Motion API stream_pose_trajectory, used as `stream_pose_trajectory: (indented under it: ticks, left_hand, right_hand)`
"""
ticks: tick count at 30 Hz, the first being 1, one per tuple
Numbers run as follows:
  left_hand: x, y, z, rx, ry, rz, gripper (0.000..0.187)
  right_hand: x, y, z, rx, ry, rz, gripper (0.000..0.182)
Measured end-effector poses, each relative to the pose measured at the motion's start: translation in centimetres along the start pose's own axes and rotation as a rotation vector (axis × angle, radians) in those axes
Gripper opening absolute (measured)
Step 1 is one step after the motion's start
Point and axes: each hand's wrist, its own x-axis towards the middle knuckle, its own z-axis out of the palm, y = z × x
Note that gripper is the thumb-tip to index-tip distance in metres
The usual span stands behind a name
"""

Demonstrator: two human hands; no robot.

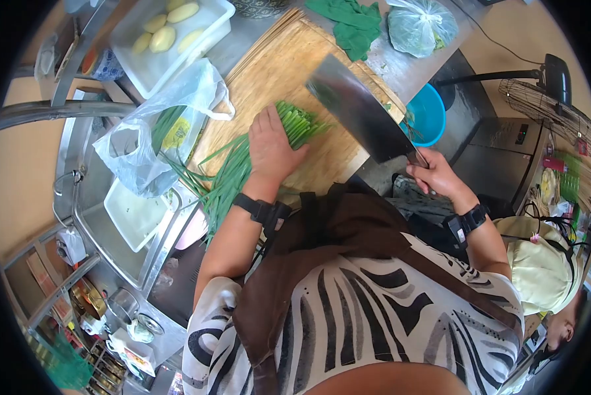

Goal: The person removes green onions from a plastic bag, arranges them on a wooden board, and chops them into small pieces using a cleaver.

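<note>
My left hand [273, 146] presses down over a bunch of long green chives [230, 168] on a thick wooden cutting board [259, 72]. The bunch's trimmed ends point up and right, while the leaves trail past my wrist over the board's near left edge. In my right hand [435, 174] is the handle of a wide cleaver [358, 108]. Its dark blade is raised over the right side of the board, apart from the chives. A clear plastic bag [177, 135] with more green leaves lies at the board's left edge, next to my left hand.
Peeled potatoes [163, 39] lie in a white tub [206, 33] at upper left. Behind the board are a green cloth [353, 29] and a tied bag of greens [422, 27]. A blue bucket [430, 115] stands lower right; a sink [101, 224] is left. Another person [539, 263] is at right.
</note>
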Motion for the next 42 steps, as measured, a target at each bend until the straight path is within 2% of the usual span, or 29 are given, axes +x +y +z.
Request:
stream_pose_trajectory:
  ticks: [2, 3, 6, 9, 12, 13, 15, 19, 21, 25, 28, 30, 31, 33, 35, 36, 38, 41, 42]
  left_hand:
    - [-0.1, -0.1, 0.1, -0.015, 0.017, -0.014, 0.11]
    - [-0.1, -0.1, 0.0, -0.012, 0.012, -0.015, 0.11]
    - [-0.2, 0.3, -0.5, -0.035, 0.03, 0.001, 0.112]
    - [-0.4, 0.8, -1.0, 0.061, 0.066, 0.04, 0.112]
    - [-0.5, 1.1, -1.4, 0.125, 0.072, 0.047, 0.118]
    - [-0.5, 1.3, -1.6, 0.14, 0.048, 0.04, 0.119]
    - [-0.7, 1.4, -1.5, 0.159, 0.023, 0.029, 0.12]
    - [-0.7, 0.7, -0.4, 0.136, -0.013, 0.005, 0.115]
    - [-0.7, 0.2, 0.3, 0.086, -0.01, 0.003, 0.113]
    - [-0.8, 0.0, 0.7, 0.065, 0.08, 0.041, 0.106]
    - [-0.7, 0.0, 0.0, 0.03, 0.093, 0.037, 0.105]
    - [-0.8, 0.0, -0.5, 0.019, 0.074, 0.037, 0.107]
    - [-0.7, 0.0, -0.7, 0.023, 0.099, 0.039, 0.106]
    - [-0.3, 0.1, -1.1, 0.025, 0.119, 0.047, 0.106]
    - [0.3, -0.9, -1.9, -0.116, 0.352, 0.137, 0.081]
    - [0.8, -1.7, -2.2, -0.112, 0.347, 0.139, 0.081]
    - [2.1, -3.5, -2.6, -0.364, 0.277, 0.229, 0.047]
    - [3.4, -5.1, -2.7, -0.505, 0.175, 0.272, 0.037]
    - [3.7, -5.5, -2.4, -0.506, 0.167, 0.272, 0.037]
  right_hand:
    - [-0.8, 1.9, -1.5, -0.054, -0.013, 0.158, 0.014]
    - [-0.8, 3.2, -2.5, -0.05, -0.016, 0.16, 0.014]
    - [0.1, 5.3, -3.9, -0.032, 0.066, 0.038, 0.014]
    - [1.7, 2.7, -2.4, -0.049, 0.316, -0.071, 0.013]
    - [2.8, 0.4, -0.5, -0.052, 0.397, -0.138, 0.016]
    - [2.9, 0.3, 0.1, -0.048, 0.39, -0.139, 0.016]
    - [2.9, 0.1, 1.6, -0.471, 0.4, -0.373, 0.025]
    - [2.1, -1.4, 5.7, -0.601, 0.311, -0.373, 0.029]
    - [2.1, -1.4, 7.4, -0.637, 0.223, -0.307, 0.03]
    - [2.7, -2.5, 8.2, -0.648, 0.116, -0.299, 0.029]
    - [4.5, -2.9, 7.0, -0.663, 0.224, -0.35, 0.028]
    - [5.7, -3.4, 6.3, -0.751, 0.456, -0.458, 0.028]
    - [6.7, -3.4, 5.9, -0.748, 0.457, -0.454, 0.028]
    - [9.0, -3.4, 4.8, -0.929, 0.643, -0.555, 0.03]
    - [11.3, -3.3, 3.8, -0.976, 0.666, -0.543, 0.03]
    - [12.3, -3.1, 3.5, -1.022, 0.683, -0.538, 0.031]
    - [14.0, -2.7, 3.4, -0.997, 0.695, -0.547, 0.03]
    - [14.5, -2.7, 3.7, -1.059, 0.737, -0.577, 0.029]
    - [14.0, -3.4, 4.3, -1.042, 0.778, -0.754, 0.027]
